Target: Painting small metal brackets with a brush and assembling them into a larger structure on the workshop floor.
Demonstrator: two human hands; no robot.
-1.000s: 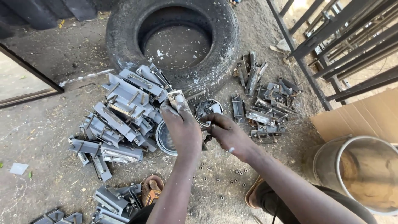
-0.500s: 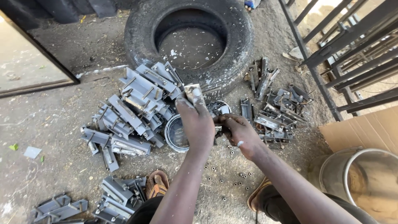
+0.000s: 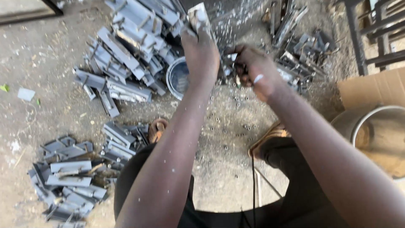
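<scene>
Hands working over dirt ground: left hand (image 3: 201,50) gripping grey metal bracket (image 3: 197,17), right hand (image 3: 253,69) clenching small metal part (image 3: 230,67) beside round tin (image 3: 177,78).

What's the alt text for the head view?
The left hand grips a grey metal piece while the right hand pinches something small beside it, above a round tin. Piles of grey metal brackets lie on the dirt ground.
</scene>
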